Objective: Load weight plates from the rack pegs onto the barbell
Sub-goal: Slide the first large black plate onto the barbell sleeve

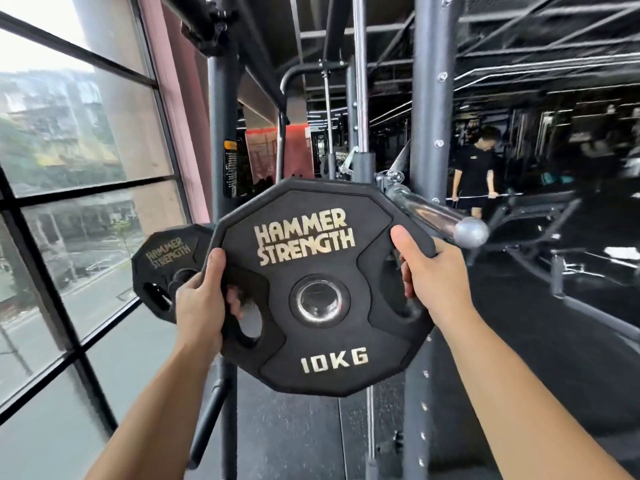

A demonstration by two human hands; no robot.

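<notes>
I hold the black twelve-sided rubber 10KG plate (311, 341) upright before me, its gold HAMMER STRENGTH lettering facing me. My left hand (201, 299) grips its 9 o'clock edge, fingers curled through a handle slot. My right hand (433, 271) grips the 3 o'clock edge, thumb on the face. A second black plate (162, 261) sits behind at 9 o'clock. The chrome barbell sleeve (426, 209) juts out at 2 o'clock, with the grey rack upright (429, 116) behind it.

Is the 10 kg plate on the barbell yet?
Off: left hand and right hand hold the plate, its hole empty, barbell sleeve end bare.
</notes>
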